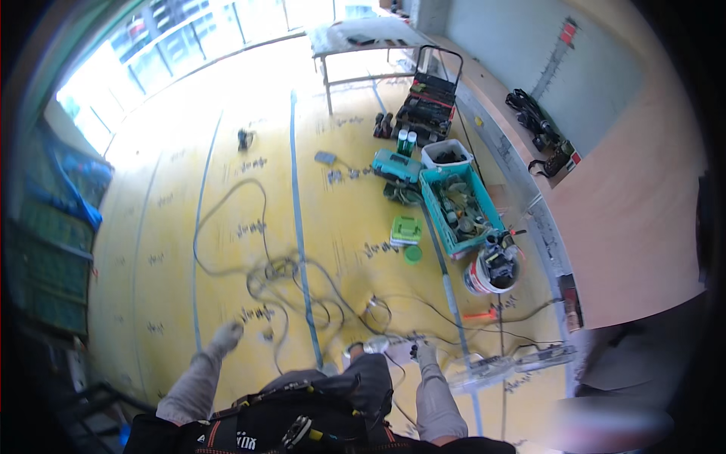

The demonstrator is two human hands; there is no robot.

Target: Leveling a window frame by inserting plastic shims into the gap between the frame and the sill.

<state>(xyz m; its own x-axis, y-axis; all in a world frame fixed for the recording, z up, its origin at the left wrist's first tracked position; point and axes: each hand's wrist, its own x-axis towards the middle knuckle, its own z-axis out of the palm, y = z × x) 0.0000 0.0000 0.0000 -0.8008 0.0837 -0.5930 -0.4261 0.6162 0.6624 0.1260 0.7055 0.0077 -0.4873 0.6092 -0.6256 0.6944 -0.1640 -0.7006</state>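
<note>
My left hand (225, 338), in a pale glove, reaches out over the yellow floor covering (162, 287). Its fingers are blurred, and I see nothing clear in them. My right hand (425, 353), gloved too, is held low in front of me, near a pale flat piece (397, 354) on the floor. Small dark shapes show at its fingertips; whether they are glove tips or a held thing I cannot make out. A looped cable (283, 268) lies on the floor between and beyond my hands.
At the right stand a teal crate (452, 246) of tools, a white bucket (478, 280), a white bin (459, 147), a teal case (395, 165) and a green box (406, 229). Farther off are an open toolbox (427, 106) and a table (363, 34). An orange tool (479, 315) lies nearer.
</note>
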